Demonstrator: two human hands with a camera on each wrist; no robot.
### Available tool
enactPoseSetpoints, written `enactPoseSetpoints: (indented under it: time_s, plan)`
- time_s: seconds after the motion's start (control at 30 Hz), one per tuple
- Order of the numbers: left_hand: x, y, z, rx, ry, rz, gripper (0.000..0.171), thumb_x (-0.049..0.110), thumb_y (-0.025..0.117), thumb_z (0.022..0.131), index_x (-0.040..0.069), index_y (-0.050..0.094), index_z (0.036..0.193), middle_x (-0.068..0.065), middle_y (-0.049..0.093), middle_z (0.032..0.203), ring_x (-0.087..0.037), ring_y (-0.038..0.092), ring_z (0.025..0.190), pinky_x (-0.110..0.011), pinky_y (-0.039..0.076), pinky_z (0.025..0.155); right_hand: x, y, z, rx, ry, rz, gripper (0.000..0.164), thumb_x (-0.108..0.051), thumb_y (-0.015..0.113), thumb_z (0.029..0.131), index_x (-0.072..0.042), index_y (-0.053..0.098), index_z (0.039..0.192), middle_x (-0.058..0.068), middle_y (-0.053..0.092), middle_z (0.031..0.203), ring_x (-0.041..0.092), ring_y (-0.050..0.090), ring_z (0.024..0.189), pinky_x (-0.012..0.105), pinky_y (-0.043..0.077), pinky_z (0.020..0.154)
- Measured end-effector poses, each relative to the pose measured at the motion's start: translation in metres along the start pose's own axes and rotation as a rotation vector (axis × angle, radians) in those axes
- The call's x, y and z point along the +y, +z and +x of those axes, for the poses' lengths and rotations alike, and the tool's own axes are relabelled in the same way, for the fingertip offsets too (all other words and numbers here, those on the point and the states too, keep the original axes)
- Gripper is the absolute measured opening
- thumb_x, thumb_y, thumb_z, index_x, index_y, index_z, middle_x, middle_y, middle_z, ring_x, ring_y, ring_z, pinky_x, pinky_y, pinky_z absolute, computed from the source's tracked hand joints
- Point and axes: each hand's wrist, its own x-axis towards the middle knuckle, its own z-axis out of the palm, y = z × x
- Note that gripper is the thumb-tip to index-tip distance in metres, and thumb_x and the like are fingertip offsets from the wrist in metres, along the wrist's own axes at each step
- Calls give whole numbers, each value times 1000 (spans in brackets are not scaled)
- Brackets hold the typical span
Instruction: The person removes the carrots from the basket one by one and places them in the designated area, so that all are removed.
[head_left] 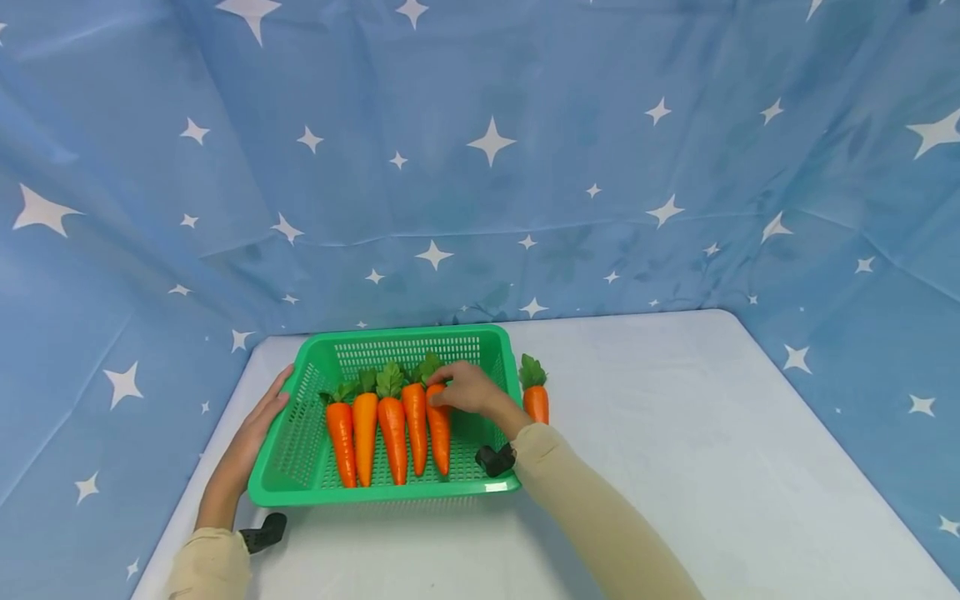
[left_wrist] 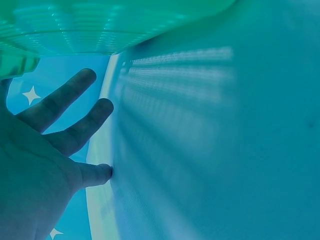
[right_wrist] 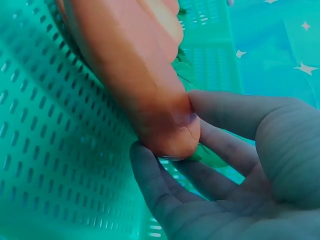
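A green plastic basket [head_left: 382, 498] with slotted walls holds several orange carrots with leafy green tops, laid side by side. Around the thick top end of the rightmost carrot [head_left: 439, 442], my right hand [head_left: 467, 387] has its thumb and fingers in a pinch. The right wrist view shows that grip close up, with the carrot [right_wrist: 125, 70] lying along the slotted basket floor. My left hand [head_left: 255, 429] rests against the basket's left side. Its fingers look straight and spread in the left wrist view, beneath the green basket wall [left_wrist: 100, 30].
Just outside the basket's right wall lies another carrot [head_left: 536, 403], partly hidden by my right wrist. Everything stands on a white table [head_left: 675, 442]. A blue cloth with white stars [head_left: 555, 192] hangs behind and along both sides.
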Motion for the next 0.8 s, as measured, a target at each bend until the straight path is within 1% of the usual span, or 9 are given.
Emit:
enactPoseSetpoints:
  time_s: [0.17, 0.23, 0.37, 0.43, 0.5, 0.57, 0.67, 0.73, 0.8]
  plan:
    - [0, 1, 0, -7, -14, -2, 63, 45, 28, 119, 33, 0, 174, -5, -8, 179, -29, 14, 154, -15, 34, 95, 1, -1, -2, -1, 21, 91, 37, -9, 75, 99, -3, 74, 136, 15, 68, 137, 25, 69, 101, 41, 57, 85]
    - [0, 1, -1, -3, -15, 3, 63, 45, 28, 119, 33, 1, 174, -5, -8, 179, -29, 13, 154, -15, 34, 95, 1, -2, -3, 1, 18, 158, 38, -7, 73, 100, 0, 72, 137, 17, 67, 138, 26, 71, 102, 43, 58, 89]
    - [1, 0, -1, 0, -12, 5, 62, 45, 28, 119, 34, 1, 174, -4, -8, 180, -25, 15, 152, -15, 33, 95, 2, -6, -3, 11, -2, 292, 39, -3, 69, 103, 5, 67, 141, 21, 64, 141, 30, 71, 107, 48, 58, 95]
    - [1, 0, 0, -3, -12, 5, 62, 45, 28, 119, 34, 1, 174, -4, -8, 179, -24, 15, 152, -15, 33, 95, 2, -7, -4, 23, -10, 323, 40, -3, 68, 103, 5, 66, 143, 21, 62, 143, 31, 71, 109, 50, 56, 98]
    - [2, 0, 0, -8, -16, 6, 62, 45, 28, 119, 34, 0, 174, -4, -9, 179, -26, 13, 154, -16, 32, 97, 2, -9, -5, 36, -13, 334, 41, -4, 68, 104, 4, 65, 144, 21, 61, 146, 32, 70, 110, 53, 55, 99]
    - [2, 0, 0, -10, -22, 3, 62, 45, 28, 119, 35, 0, 174, -3, -9, 179, -30, 9, 156, -22, 30, 102, 2, -10, -5, 46, -14, 339, 41, -4, 68, 104, 3, 65, 145, 21, 60, 148, 31, 70, 109, 54, 54, 100]
    - [2, 0, 0, -7, -28, 1, 63, 45, 28, 119, 35, 0, 174, -1, -10, 179, -33, 3, 158, -38, 24, 113, 0, -11, -5, 55, -18, 357, 42, -4, 68, 104, 2, 65, 145, 21, 59, 148, 30, 71, 106, 56, 53, 101]
    - [2, 1, 0, -4, -30, -5, 63, 46, 29, 119, 35, 0, 174, -1, -10, 179, -33, 1, 159, -48, 20, 116, -2, -11, -6, 57, -17, 376, 42, -3, 68, 104, 2, 65, 145, 21, 60, 148, 30, 70, 105, 56, 53, 102]
    - [2, 1, 0, -1, -33, -5, 63, 46, 29, 119, 35, 0, 174, -1, -10, 179, -33, 0, 159, -51, 18, 117, -2, -11, -6, 56, -15, 388, 42, -3, 68, 104, 2, 65, 145, 21, 60, 146, 29, 71, 104, 56, 53, 102]
